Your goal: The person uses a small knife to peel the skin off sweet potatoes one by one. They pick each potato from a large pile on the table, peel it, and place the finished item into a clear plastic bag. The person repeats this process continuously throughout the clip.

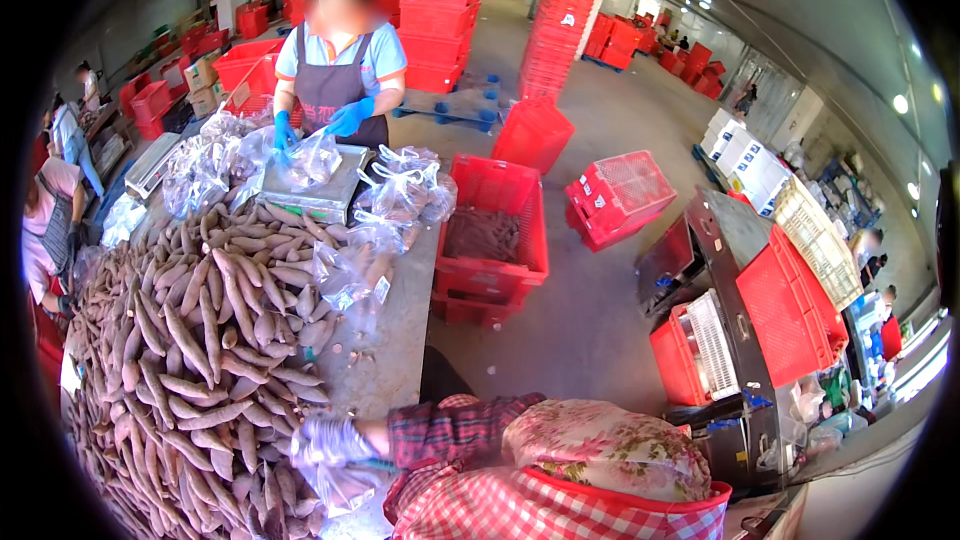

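Neither my left hand nor my right hand can be told in view. A heap of sweet potatoes (pixel 217 360) covers much of the metal table (pixel 390 360) before me. Near the bottom, a co-worker's gloved hand (pixel 330 444) in a plaid sleeve reaches in from the right, by a clear plastic bag (pixel 341 491). A floral and gingham cloth bonnet hides most of that person. Across the table, another co-worker in blue gloves (pixel 349 118) handles a clear bag (pixel 311 161) on a weighing scale (pixel 337 191). Filled bags (pixel 401 191) lie beside the scale; a looser bag (pixel 341 277) rests nearer.
Red crates (pixel 491 277), the top one holding produce, stand against the table's right side. More red crates (pixel 622 191) are on the floor, with tall stacks (pixel 559 30) farther back. A dark cabinet (pixel 731 300) stands at right. Another person (pixel 56 217) is at the far left.
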Tool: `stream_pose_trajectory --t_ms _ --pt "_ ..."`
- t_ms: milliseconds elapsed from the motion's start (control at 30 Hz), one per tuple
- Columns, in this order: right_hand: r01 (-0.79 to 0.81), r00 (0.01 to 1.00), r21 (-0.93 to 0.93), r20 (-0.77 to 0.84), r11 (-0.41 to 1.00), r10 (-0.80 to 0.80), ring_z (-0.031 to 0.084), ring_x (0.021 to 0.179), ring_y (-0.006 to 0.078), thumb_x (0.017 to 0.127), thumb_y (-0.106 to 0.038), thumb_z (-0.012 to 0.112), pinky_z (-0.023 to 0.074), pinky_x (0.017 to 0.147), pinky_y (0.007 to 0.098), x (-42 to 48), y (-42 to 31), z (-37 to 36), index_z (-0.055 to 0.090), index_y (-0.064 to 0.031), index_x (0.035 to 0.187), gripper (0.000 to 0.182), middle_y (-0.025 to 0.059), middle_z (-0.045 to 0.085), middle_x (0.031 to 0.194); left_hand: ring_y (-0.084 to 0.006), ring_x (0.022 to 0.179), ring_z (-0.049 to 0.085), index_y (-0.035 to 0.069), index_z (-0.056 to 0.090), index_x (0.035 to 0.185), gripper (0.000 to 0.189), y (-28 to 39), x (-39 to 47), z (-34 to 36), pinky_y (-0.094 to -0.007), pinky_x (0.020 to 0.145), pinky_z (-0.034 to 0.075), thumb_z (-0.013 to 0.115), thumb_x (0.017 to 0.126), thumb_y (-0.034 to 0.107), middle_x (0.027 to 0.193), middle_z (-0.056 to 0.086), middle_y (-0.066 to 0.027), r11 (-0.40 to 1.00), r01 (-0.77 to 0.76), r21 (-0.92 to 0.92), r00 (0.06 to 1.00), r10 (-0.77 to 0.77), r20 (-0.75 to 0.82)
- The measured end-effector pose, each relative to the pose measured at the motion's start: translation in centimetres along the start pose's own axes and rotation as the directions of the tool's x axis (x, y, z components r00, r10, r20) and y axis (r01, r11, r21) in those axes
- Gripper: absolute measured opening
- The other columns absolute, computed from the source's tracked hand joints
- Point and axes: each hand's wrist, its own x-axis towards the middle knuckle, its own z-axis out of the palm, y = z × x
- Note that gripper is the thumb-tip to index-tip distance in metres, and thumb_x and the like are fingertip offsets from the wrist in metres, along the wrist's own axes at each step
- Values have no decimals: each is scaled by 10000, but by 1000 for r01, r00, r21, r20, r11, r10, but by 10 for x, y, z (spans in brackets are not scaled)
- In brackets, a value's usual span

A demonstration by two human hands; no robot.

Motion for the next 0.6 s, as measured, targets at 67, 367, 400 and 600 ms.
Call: stream_pose_trajectory --t_ms 67,367,400,600 --pt "119 989 23 -92 993 -116 582 834 242 760 -204 585 475 740 358 -5 -13 -34 625 -51 1000 287 109 614 900 -205 1013 522 -34 450 1226 392 -6 -5 -20 -313 914 391 399 945 235 1079 557 -131 1000 8 24 999 -7 -47" --pt "-198 758 -335 -648 921 -73 509 544 105 815 -182 626 409 508 258 7 -76 -223 653 -57 891 149 -7 578 649 -167 937 574 -44 497 1172 305 -29 -51 -73 -282 873 421 462 935 146 1043 597 -119 998 51 -33 981 -56 -186" --pt "-261 772 -366 -635 893 -34 499 548 101 824 -196 618 397 504 255 12 -71 -231 650 -65 892 151 -13 570 658 -168 943 576 -44 499 1172 308 -28 -55 -77 -282 869 423 465 934 148 1045 597 -116 994 72 -80 980 -86 -180" --pt "-454 789 -105 -508 885 344 537 691 126 841 -294 588 429 576 267 53 44 -250 599 -41 936 271 28 583 788 -174 960 596 -19 524 1170 327 -61 -73 -90 -294 825 460 545 888 145 1059 617 -119 982 144 -124 947 -173 -270"
